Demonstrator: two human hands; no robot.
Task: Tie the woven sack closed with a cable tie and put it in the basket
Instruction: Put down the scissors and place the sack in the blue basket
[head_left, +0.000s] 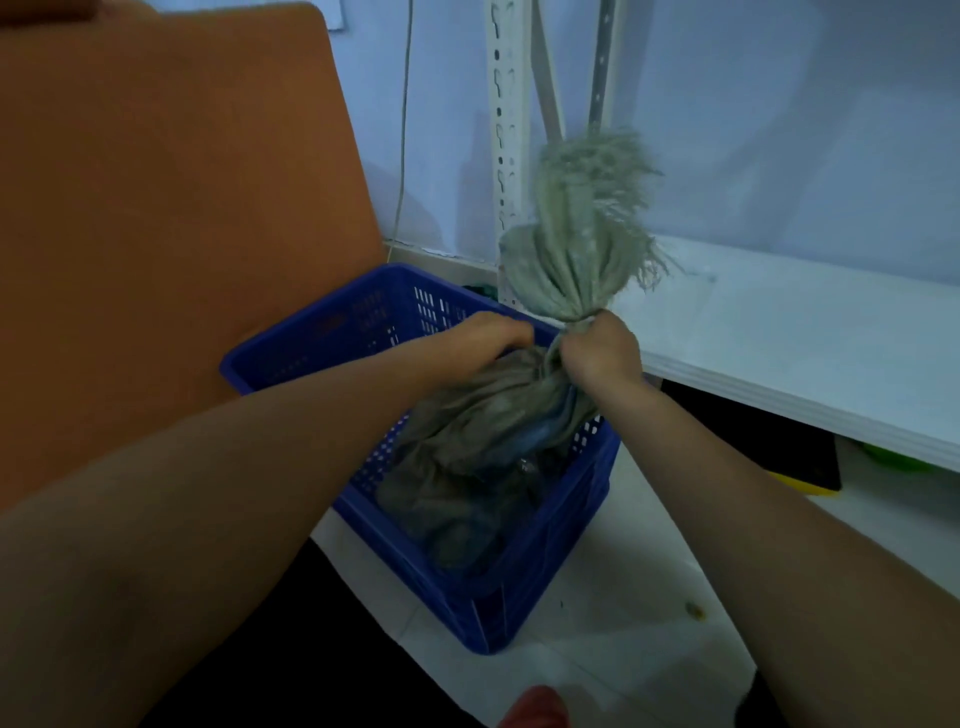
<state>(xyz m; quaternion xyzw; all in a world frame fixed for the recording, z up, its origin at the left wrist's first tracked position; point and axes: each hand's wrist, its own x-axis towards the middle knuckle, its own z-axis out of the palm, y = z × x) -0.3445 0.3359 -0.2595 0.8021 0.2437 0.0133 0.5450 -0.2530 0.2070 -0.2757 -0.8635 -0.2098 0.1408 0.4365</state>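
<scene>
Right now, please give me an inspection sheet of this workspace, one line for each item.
Surface: pale floor, small speck at right.
Job's things: woven sack inside blue basket, frayed top bunched upright; cable tie not visible.
Clutter: yellow-edged dark item under white shelf.
Grippers: left hand on sack body; right hand clenched around neck.
Cables: thin cord down wall.
Surroundings: orange board, slotted rack post.

The woven sack (483, 431) is showing pale grey-green, the slotted basket (524, 582) deep blue, the board (156, 208) orange, the shelf (779, 332) white.
</scene>
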